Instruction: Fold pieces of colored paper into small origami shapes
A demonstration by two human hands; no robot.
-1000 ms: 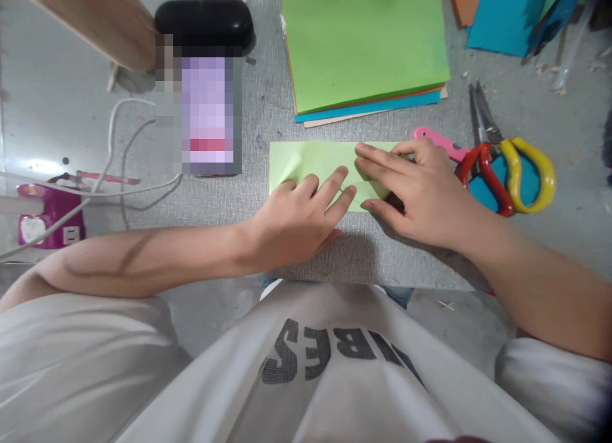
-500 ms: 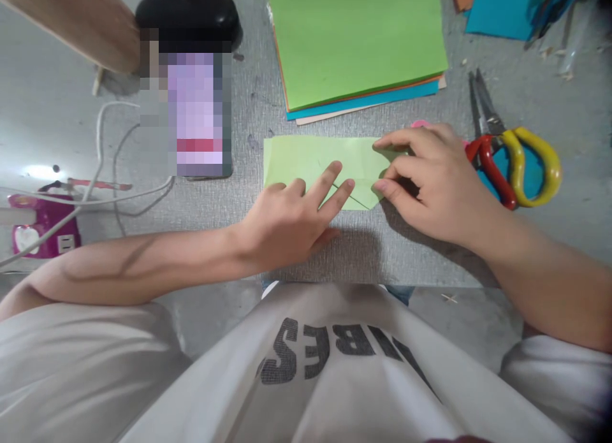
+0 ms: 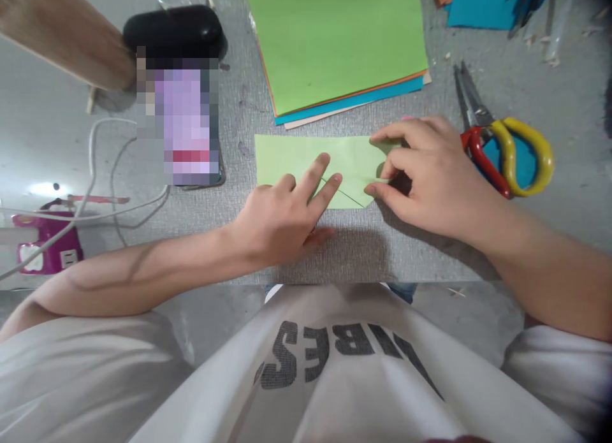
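A folded strip of light green paper (image 3: 287, 153) lies on the grey table in front of me, with a slanted fold edge running down its right half. Across its lower left part rests my left hand (image 3: 287, 217), palm down, fingers spread, with two fingertips on the paper. My right hand (image 3: 425, 169) is at the strip's right end, thumb and fingers closed on it. The paper corner inside that grip is partly hidden by the fingers.
Beyond the strip sits a stack of coloured paper sheets (image 3: 339, 48). Red-and-yellow-handled scissors (image 3: 507, 150) lie at right over blue paper (image 3: 519, 159). To the left are a phone (image 3: 184, 124), a black case (image 3: 174, 32), a white cable (image 3: 93, 150) and a magenta socket block (image 3: 52, 242).
The view has shifted slightly, so the stack, scissors and phone sit a little further left. Both hands keep nearly the same places on the green strip.
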